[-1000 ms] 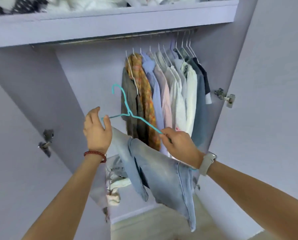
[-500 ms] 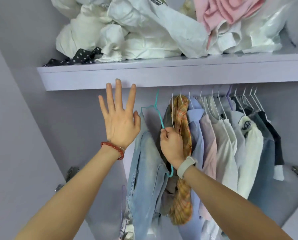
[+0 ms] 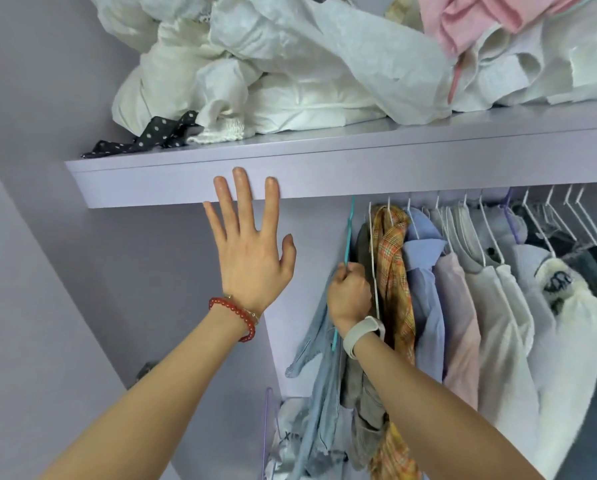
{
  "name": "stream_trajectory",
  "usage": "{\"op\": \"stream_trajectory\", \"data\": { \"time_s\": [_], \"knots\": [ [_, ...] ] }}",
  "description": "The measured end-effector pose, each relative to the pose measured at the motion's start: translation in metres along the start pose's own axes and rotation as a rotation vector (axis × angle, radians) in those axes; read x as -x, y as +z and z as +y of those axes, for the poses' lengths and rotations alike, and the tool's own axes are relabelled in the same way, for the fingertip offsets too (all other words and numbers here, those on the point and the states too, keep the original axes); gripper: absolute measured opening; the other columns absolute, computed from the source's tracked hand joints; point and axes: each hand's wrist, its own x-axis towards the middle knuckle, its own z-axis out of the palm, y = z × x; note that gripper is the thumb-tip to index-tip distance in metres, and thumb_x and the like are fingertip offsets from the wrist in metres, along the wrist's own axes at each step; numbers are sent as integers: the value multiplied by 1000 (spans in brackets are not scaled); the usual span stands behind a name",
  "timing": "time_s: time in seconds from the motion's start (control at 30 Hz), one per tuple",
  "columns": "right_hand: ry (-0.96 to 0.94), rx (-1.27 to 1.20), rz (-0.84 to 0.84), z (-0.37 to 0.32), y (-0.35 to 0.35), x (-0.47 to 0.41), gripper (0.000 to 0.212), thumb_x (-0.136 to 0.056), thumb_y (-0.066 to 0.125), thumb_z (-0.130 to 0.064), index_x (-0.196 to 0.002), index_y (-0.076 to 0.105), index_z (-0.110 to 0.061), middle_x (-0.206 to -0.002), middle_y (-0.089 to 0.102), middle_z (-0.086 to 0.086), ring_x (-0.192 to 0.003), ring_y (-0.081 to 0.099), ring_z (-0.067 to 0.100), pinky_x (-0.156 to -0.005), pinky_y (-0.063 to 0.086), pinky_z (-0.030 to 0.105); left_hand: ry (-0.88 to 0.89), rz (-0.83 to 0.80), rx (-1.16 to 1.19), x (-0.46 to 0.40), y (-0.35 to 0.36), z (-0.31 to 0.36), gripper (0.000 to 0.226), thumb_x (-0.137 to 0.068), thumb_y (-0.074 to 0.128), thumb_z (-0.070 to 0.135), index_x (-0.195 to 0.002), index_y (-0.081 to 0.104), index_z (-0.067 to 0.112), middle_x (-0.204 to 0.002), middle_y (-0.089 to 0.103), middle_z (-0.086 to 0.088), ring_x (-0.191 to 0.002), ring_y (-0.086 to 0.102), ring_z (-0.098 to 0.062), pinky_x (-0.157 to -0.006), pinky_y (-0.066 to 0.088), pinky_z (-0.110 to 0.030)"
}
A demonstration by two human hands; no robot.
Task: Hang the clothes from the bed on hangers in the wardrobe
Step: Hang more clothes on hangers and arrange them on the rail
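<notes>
My right hand (image 3: 348,293) grips the teal hanger (image 3: 349,233) just below its hook, which reaches up behind the shelf's front edge where the rail is hidden. Light blue jeans (image 3: 319,382) hang from this hanger, at the left end of the row of hung clothes. My left hand (image 3: 250,252) is raised with fingers spread and straight, its fingertips in front of the lilac shelf edge (image 3: 394,168), holding nothing. Whether it touches the shelf I cannot tell.
Hung to the right are an orange plaid shirt (image 3: 394,271), a blue shirt (image 3: 425,271), and several pale tops on white hangers (image 3: 498,306). Piled white and pink fabric (image 3: 290,64) fills the shelf above. A door hinge (image 3: 146,370) sits low left.
My right hand has carried the teal hanger with the jeans up to the rail beside the plaid shirt. My left hand let go of the hanger and rose, fingers spread, to the shelf edge.
</notes>
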Motion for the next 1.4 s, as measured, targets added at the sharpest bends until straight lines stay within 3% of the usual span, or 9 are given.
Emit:
{"op": "stream_trajectory", "data": {
  "time_s": [0.23, 0.4, 0.5, 0.57, 0.7, 0.83, 1.0, 1.13, 1.4],
  "knots": [
    [-104, 107, -185, 11, -32, 15, 41, -95, 40, -17, -134, 35, -7, -125, 53, 19, -108, 54, 37, -82, 43, 35, -79, -17, 4, 1, -5, 10, 80, -76, 58, 20, -146, 19, 12, -149, 13, -29, -137, 7, -49, -107, 11, -65],
    [-393, 151, -139, 21, -79, 41, 46, -92, 45, -10, -136, 36, -3, -138, 41, 15, -128, 39, 28, -102, 24, 19, -53, -56, 137, 26, -11, 28, 71, -78, 52, 20, -144, 27, 18, -151, 18, -21, -140, 11, -42, -107, 8, -63],
    [-542, 309, -20, 35, -113, 65, 39, -88, 45, -6, -126, 50, 2, -129, 51, 20, -123, 45, 35, -107, 32, 37, -12, -164, 182, 64, -12, 43, 61, -79, 49, 22, -140, 38, 17, -149, 27, -20, -138, 20, -41, -106, 10, -63],
    [-552, 445, 57, 54, -135, 90, 37, -84, 46, -7, -117, 58, 5, -119, 58, 23, -115, 52, 40, -100, 40, 51, 7, -270, 221, 96, -14, 53, 57, -80, 48, 22, -136, 43, 15, -147, 32, -18, -137, 25, -41, -105, 14, -66],
    [-301, 596, 88, 111, -180, 163, 35, -80, 55, -3, -115, 59, 4, -120, 58, 25, -115, 51, 46, -94, 40, 60, 63, -491, 327, 173, -23, 85, 51, -82, 48, 22, -131, 50, 12, -141, 42, -17, -131, 36, -38, -103, 21, -65],
    [34, 699, 71, 168, -236, 259, 39, -87, 52, -8, -126, 51, -2, -134, 48, 20, -129, 38, 38, -107, 29, 51, 132, -780, 479, 251, -40, 131, 50, -87, 54, 19, -136, 43, 13, -146, 35, -14, -136, 30, -30, -107, 22, -54],
    [423, 762, 153, 217, -312, 374, 43, -94, 43, -18, -135, 42, -9, -145, 37, 10, -137, 26, 27, -112, 19, 41, 330, -1085, 596, 331, -76, 212, 51, -93, 42, 24, -142, 30, 19, -152, 22, -3, -141, 14, -19, -112, 12, -44],
    [682, 773, 237, 238, -367, 454, 42, -93, 42, -19, -134, 43, -12, -144, 38, 8, -133, 31, 26, -109, 22, 35, 561, -1169, 713, 375, -115, 283, 47, -93, 41, 23, -139, 34, 17, -148, 29, -3, -138, 21, -16, -111, 19, -42],
    [1072, 589, 642, 273, -488, 607, 36, -95, 37, -14, -128, 47, -5, -133, 47, 15, -124, 39, 31, -104, 28, 36, 1063, -1252, 929, 441, -221, 461, 46, -95, 37, 22, -141, 32, 16, -150, 26, -6, -138, 22, -18, -112, 18, -40]
  ]
}}
